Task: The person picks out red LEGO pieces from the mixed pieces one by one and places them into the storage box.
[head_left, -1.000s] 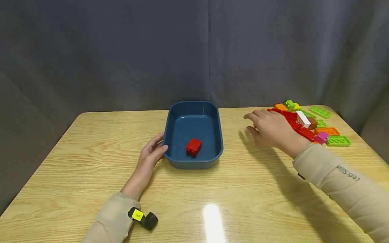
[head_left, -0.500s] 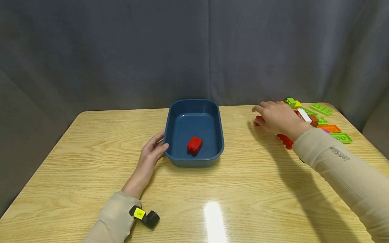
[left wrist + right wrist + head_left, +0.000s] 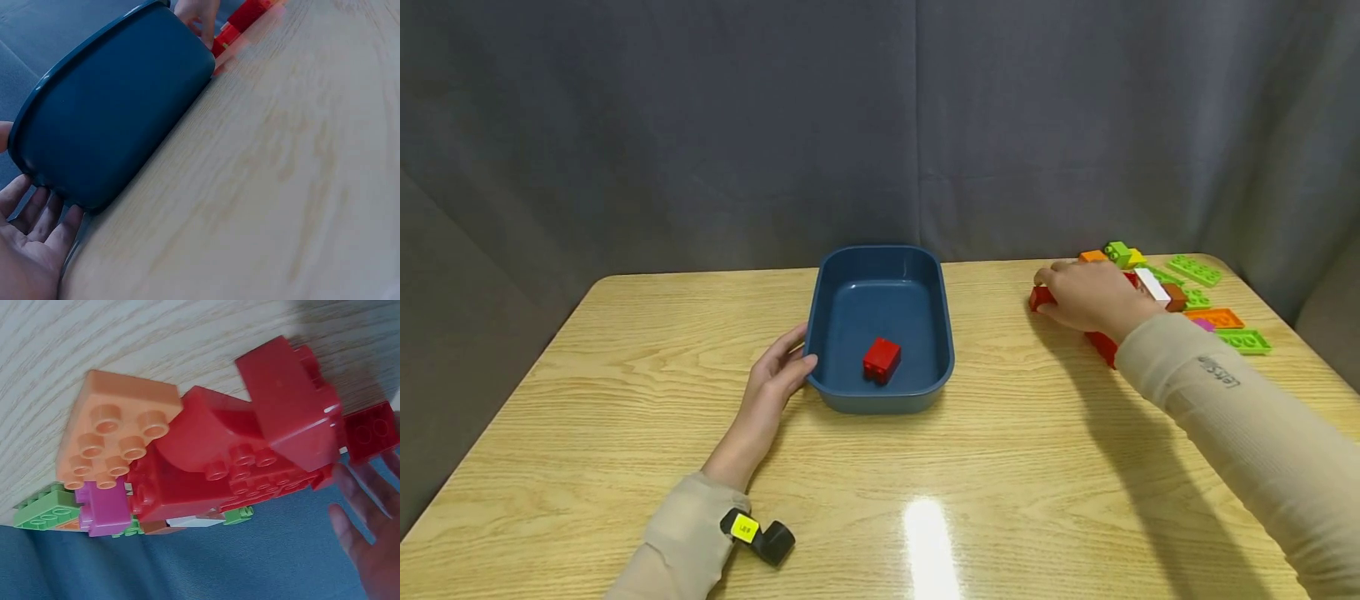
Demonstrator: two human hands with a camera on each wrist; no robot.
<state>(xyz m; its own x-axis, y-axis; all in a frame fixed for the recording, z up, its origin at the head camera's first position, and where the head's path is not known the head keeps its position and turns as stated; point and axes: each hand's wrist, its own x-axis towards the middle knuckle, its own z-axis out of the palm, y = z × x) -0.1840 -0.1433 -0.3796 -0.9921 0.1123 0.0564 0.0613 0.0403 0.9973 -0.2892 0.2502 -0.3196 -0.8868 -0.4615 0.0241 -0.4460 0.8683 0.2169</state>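
Note:
My left hand (image 3: pixel 775 375) holds the near left side of a deep blue plastic tray (image 3: pixel 872 404), thumb over the rim and fingers along the outer wall. Inside the tray lies a red toy building brick (image 3: pixel 882 360). At the left end of a brick pile, my right hand (image 3: pixel 1090 292) has its thumb and fingers around another red brick (image 3: pixel 1040 298). That brick (image 3: pixel 370 432) rests at the table surface in the right wrist view, with the fingers (image 3: pixel 369 494) right at its side. The hand hides part of the pile in the head view.
Beside the right hand lie red bricks (image 3: pixel 1102 346), a white brick (image 3: pixel 1152 287), a brown brick (image 3: pixel 1176 297), an orange plate (image 3: pixel 1217 318) and light green plates (image 3: pixel 1195 270). An orange brick (image 3: pixel 119 425) stands nearest in the right wrist view. A grey curtain (image 3: pixel 775 133) hangs behind the table.
My right hand has moved slightly right, then lowered onto the red brick at the pile's left end, its thumb and fingers coming together around it. The left hand stays on the tray.

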